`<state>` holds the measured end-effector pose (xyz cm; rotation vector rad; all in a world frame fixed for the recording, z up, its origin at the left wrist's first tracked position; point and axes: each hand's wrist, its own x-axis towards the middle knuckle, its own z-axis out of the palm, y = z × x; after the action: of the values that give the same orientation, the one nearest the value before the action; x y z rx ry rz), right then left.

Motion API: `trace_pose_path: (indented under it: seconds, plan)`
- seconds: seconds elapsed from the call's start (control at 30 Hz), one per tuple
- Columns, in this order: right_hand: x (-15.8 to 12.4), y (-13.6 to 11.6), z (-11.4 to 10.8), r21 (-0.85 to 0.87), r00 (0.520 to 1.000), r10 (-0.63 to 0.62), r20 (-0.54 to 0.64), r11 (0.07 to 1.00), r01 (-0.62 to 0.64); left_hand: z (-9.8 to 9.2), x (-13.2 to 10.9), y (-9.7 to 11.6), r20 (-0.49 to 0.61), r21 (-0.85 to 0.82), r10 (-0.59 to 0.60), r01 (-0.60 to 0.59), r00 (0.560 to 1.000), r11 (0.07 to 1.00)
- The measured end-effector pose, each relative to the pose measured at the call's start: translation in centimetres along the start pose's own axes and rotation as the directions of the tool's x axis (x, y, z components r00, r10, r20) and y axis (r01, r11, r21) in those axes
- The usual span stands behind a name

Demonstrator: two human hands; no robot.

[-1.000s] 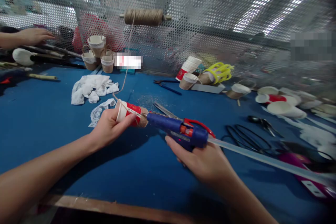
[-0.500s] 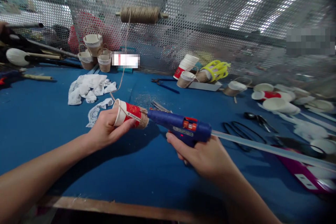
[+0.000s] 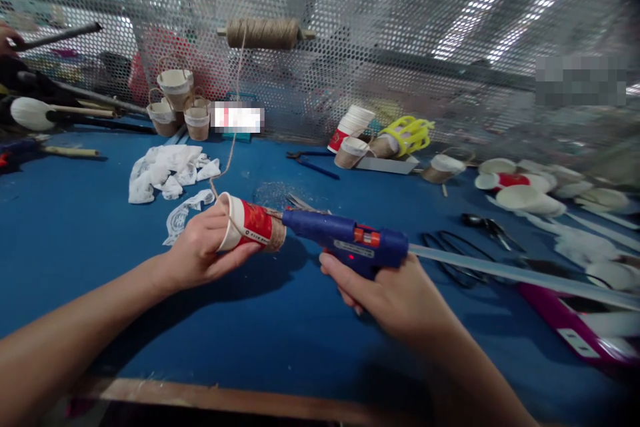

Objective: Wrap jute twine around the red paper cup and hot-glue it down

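Observation:
My left hand [image 3: 200,250] is closed around a red and white paper cup [image 3: 250,227] held on its side, its base end wrapped in brown twine. A strand of twine [image 3: 231,147] runs from the cup up to a spool [image 3: 263,33] on the mesh wall. My right hand [image 3: 395,297] grips a blue hot glue gun [image 3: 350,243] with a clear glue stick [image 3: 500,273] trailing out behind. The gun's nozzle touches the cup's twine-wrapped end above the blue table [image 3: 280,327].
White cloth scraps [image 3: 167,170] lie behind the cup. Small twine-wrapped cup baskets [image 3: 177,103] stand by the mesh. Stacked cups [image 3: 350,127], a yellow plastic piece [image 3: 407,133], pliers [image 3: 310,160], black scissors [image 3: 493,227] and loose cups [image 3: 525,190] sit right. Another person's hand [image 3: 7,37] holds a rod far left.
The cup and glue gun have turned slightly, the nozzle staying at the twine end. The other person's hand at far left lifted a rod off the table.

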<state>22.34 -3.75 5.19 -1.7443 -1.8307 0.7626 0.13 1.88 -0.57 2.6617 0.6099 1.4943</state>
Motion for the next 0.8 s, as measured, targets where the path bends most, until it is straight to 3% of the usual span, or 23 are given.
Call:
trace_pose_path:
  seconds: [0.13,0.37,0.6,0.8]
  plan:
    - [0.12,0.17,-0.07,0.013,1.000,-0.018,0.012,1.000,0.018,-0.12,0.11,0.05,-0.003,0.021,0.034,-0.034,0.999,0.999]
    - [0.04,0.81,-0.32,-0.013,0.996,-0.074,0.046,0.997,0.075,-0.25,-0.03,-0.13,-0.011,0.009,-0.051,0.051,0.999,0.999]
    - [0.11,0.62,-0.15,-0.029,0.998,-0.059,0.017,0.998,0.060,-0.19,-0.04,0.16,-0.002,-0.008,-0.047,0.047,0.999,0.999]
    - [0.21,0.93,-0.09,-0.061,0.998,-0.059,0.036,0.996,0.061,-0.12,0.05,0.27,-0.016,-0.050,-0.151,0.150,0.988,0.987]
